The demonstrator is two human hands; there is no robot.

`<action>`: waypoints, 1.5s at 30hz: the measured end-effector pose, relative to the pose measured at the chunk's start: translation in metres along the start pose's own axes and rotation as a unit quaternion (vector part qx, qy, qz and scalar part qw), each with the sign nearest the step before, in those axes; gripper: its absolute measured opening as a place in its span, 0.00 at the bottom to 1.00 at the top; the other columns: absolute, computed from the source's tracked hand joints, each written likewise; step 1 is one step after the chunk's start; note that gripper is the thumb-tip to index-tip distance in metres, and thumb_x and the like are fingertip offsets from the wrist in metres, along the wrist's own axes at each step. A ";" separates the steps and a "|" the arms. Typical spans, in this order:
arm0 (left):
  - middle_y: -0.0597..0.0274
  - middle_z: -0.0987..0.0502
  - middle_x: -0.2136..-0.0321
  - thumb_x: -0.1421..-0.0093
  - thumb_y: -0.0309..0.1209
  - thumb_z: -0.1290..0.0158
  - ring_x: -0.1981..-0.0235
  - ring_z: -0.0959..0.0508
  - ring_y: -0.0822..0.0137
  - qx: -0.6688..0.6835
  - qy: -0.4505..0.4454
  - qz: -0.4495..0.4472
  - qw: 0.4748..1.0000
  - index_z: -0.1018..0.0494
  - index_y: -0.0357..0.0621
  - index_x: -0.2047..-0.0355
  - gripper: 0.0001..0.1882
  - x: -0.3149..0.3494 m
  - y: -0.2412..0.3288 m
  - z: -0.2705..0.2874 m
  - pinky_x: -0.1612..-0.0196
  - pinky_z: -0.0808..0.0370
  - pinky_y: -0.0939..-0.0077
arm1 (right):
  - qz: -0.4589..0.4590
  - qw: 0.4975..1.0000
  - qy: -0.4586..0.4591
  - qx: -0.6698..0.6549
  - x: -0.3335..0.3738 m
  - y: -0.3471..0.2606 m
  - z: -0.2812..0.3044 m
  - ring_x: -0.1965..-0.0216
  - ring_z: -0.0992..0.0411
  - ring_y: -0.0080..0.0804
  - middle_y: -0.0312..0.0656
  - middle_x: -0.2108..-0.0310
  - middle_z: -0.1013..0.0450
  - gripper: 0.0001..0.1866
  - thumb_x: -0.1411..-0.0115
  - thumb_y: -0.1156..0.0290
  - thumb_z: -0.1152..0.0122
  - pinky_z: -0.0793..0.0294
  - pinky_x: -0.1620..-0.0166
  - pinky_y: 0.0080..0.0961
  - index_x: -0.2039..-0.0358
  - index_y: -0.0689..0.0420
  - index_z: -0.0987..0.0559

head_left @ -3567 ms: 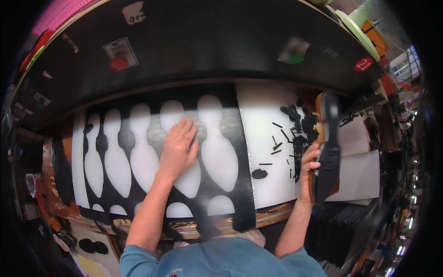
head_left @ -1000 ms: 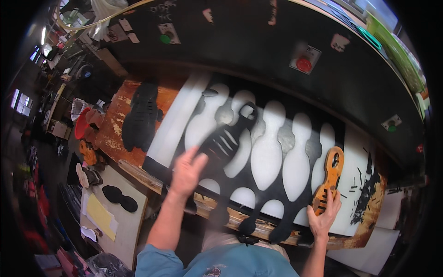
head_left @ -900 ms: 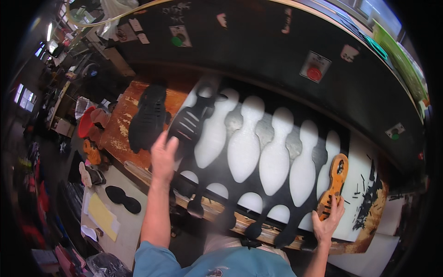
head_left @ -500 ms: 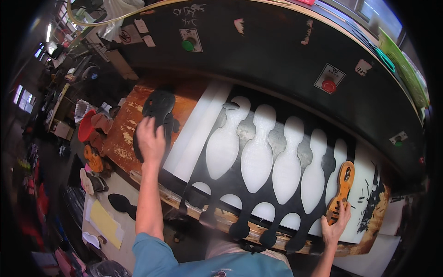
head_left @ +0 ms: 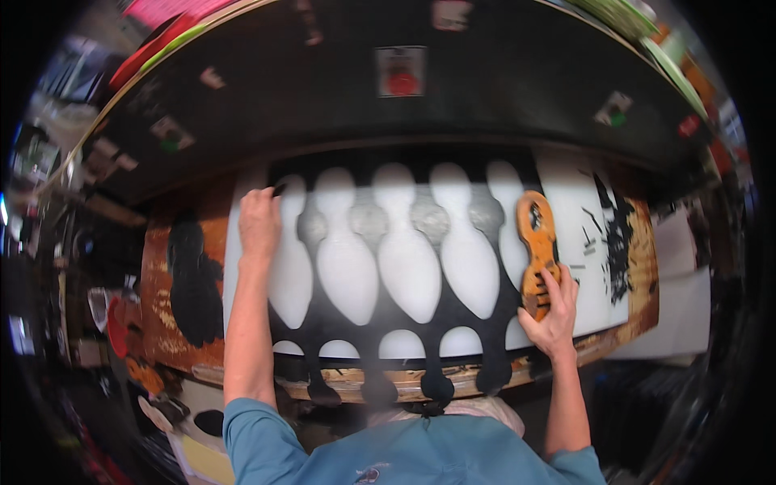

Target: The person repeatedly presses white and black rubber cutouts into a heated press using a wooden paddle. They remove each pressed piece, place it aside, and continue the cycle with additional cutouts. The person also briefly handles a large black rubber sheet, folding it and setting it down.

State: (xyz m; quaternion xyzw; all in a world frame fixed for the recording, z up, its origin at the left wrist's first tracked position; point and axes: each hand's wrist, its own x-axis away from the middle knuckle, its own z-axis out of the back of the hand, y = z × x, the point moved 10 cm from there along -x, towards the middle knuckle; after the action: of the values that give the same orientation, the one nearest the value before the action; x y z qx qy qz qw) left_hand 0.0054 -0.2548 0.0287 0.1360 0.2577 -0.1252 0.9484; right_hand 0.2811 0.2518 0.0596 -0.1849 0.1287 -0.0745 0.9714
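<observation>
While right hand (head_left: 555,318) grips orange die (head_left: 539,242), best hold it level; left hand (head_left: 259,226), grip unclear, near far-left edge of black sheet (head_left: 450,311).

A black panel (head_left: 323,105) spans the top, a red button (head_left: 400,83) on it between two green ones. A green basket (head_left: 621,18) sits beyond, rightward. Left of the bench (head_left: 157,283): a red bin (head_left: 119,327); lower down, yellow paper (head_left: 207,461).

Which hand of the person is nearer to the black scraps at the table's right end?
Right. The right hand, holding the orange sole-shaped piece, is left of the black scraps; the left hand is much farther left, at the black sheet's left edge.
</observation>
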 end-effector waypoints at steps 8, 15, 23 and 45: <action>0.52 0.14 0.62 0.26 0.26 0.47 0.67 0.15 0.61 0.255 -0.011 0.098 0.962 0.17 0.36 0.49 0.12 -0.063 0.119 -0.005 0.59 0.17 0.69 | -0.018 1.000 -0.004 -0.019 -0.001 0.004 0.004 0.35 0.37 0.68 0.71 0.32 0.40 0.43 0.54 0.59 0.25 0.31 0.33 0.57 0.37 0.63 0.23; 0.45 0.22 0.35 0.22 0.31 0.48 0.45 0.16 0.65 0.665 -0.228 -0.044 0.710 0.33 0.31 0.28 0.26 -0.094 0.436 -0.032 0.43 0.19 0.73 | -0.029 0.998 0.012 -0.047 -0.002 0.008 0.008 0.35 0.37 0.66 0.70 0.31 0.40 0.43 0.54 0.58 0.23 0.31 0.33 0.55 0.36 0.60 0.23; 0.28 0.44 0.24 0.24 0.38 0.51 0.21 0.44 0.39 0.181 -0.305 0.130 0.926 0.38 0.28 0.27 0.32 0.003 0.291 -0.086 0.21 0.46 0.55 | -0.018 0.996 0.029 -0.077 -0.002 0.010 0.008 0.38 0.38 0.62 0.62 0.35 0.41 0.40 0.55 0.63 0.23 0.32 0.35 0.54 0.39 0.61 0.22; 0.26 0.20 0.46 0.32 0.30 0.39 0.41 0.19 0.36 0.279 -0.182 0.187 0.924 0.25 0.22 0.39 0.26 0.135 0.292 0.014 0.36 0.23 0.55 | -0.102 0.839 -0.074 -0.529 0.032 0.056 0.058 0.36 0.29 0.39 0.51 0.29 0.37 0.42 0.54 0.73 0.20 0.25 0.35 0.35 0.36 0.69 0.24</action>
State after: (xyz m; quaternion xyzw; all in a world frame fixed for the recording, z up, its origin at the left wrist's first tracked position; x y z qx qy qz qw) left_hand 0.2144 -0.0096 0.0260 0.4159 0.0047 -0.0354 0.9087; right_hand 0.3334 0.3170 0.0834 -0.6876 0.0567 -0.0803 0.7194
